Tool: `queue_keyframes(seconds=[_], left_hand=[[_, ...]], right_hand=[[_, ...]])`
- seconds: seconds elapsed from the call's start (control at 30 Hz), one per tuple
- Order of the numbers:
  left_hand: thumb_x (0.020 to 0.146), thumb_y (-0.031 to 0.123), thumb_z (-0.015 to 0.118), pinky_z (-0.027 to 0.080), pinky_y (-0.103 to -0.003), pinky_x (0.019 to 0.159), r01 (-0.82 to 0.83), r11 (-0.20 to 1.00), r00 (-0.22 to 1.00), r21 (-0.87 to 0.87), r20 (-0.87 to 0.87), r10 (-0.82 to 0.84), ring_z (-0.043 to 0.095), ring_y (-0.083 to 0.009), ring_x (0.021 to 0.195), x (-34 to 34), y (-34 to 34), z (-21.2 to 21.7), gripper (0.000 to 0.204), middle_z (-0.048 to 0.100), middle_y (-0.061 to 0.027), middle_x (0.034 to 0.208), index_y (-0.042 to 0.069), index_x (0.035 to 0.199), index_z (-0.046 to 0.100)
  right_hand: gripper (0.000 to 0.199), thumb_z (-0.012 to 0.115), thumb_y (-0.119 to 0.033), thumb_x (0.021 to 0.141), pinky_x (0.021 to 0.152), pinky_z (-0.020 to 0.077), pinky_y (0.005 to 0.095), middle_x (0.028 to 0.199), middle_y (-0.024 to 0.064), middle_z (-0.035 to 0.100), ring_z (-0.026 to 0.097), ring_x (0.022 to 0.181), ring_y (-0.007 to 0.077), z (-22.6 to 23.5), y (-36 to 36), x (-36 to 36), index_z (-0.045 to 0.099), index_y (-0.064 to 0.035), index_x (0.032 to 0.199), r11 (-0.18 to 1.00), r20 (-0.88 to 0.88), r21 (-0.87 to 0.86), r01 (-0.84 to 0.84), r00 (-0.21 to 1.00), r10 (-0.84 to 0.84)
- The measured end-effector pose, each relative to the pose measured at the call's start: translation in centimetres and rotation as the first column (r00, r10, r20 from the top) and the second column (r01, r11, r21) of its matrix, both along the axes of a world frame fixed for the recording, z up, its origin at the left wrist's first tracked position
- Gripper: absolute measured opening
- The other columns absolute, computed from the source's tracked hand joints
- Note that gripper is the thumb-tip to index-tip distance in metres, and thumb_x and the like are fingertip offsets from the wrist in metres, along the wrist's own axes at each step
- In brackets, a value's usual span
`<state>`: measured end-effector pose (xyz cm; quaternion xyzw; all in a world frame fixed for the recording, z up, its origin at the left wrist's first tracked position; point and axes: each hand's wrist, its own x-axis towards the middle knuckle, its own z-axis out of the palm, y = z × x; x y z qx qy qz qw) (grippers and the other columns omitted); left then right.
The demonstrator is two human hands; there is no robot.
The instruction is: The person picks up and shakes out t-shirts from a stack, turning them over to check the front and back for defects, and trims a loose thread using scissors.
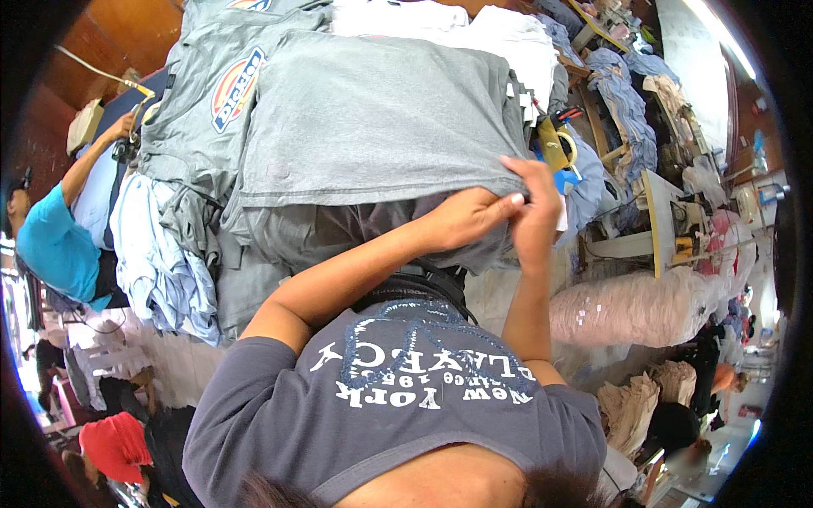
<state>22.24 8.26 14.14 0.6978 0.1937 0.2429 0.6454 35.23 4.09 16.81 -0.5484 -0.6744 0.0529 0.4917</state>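
Observation:
A grey T-shirt (381, 118) lies spread flat in front of me, on top of a stack of dark grey garments (330, 237). My left hand (471, 218) closes on the near right corner of its hem, the thumb on top and the other fingers partly hidden. Close against it, my right hand (535, 203) grips the same corner with bent fingers. The hem is lifted a little and drawn taut toward that corner. Left of it lies another grey T-shirt (190, 118) with a coloured printed badge.
White garments (423, 19) are piled at the back. Scissors with red and black handles (566, 113) and a tape roll (569, 151) sit at the right edge. Light blue garments (161, 254) hang at left, near a co-worker in a blue shirt (59, 241). A wrapped bundle (635, 309) lies right.

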Motion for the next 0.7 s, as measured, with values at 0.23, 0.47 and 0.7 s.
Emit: queue_keyframes(seconds=[0.23, 0.47, 0.7], left_hand=[[0.088, 0.03, 0.039, 0.03, -0.031, 0.094, -0.416, 0.805, 0.839, 0.423, -0.161, 0.519, 0.043, -0.0256, 0.11, -7.1, 6.7, 0.6, 0.041, 0.048, -0.0151, 0.116, 0.003, 0.118, 0.043], [0.086, 0.029, 0.042, 0.032, -0.031, 0.092, -0.599, 0.771, 0.692, -0.217, 0.345, 0.634, 0.044, -0.025, 0.108, -6.9, 9.8, 0.9, 0.038, 0.049, -0.0148, 0.113, 0.003, 0.114, 0.045], [0.085, 0.027, 0.044, 0.034, -0.03, 0.089, -0.549, 0.793, 0.731, -0.266, 0.308, 0.609, 0.046, -0.0245, 0.106, -5.8, 6.1, -1.3, 0.035, 0.05, -0.0146, 0.11, 0.003, 0.109, 0.047]], right_hand=[[0.035, 0.044, 0.01, 0.055, 0.079, 0.0414, 0.0301, 0.085, 0.0125, 0.057, 0.054, 0.082, 0.0213, 1.7, -5.7, 7.7, 0.059, 0.0007, 0.086, 0.975, -0.486, 0.216, 0.055, 0.872, 0.058], [0.031, 0.06, -0.009, 0.068, 0.086, 0.0369, 0.0377, 0.106, 0.0127, 0.052, 0.048, 0.099, 0.0281, 2.4, -3.0, -2.3, 0.056, -0.0042, 0.099, 0.871, 0.066, -0.242, -0.428, 0.888, 0.455], [0.025, 0.056, -0.012, 0.075, 0.078, 0.042, 0.0342, 0.11, 0.0131, 0.052, 0.051, 0.098, 0.0273, -7.2, 6.6, -9.2, 0.055, -0.0013, 0.097, 0.828, 0.012, -0.447, -0.338, 0.923, 0.384]])
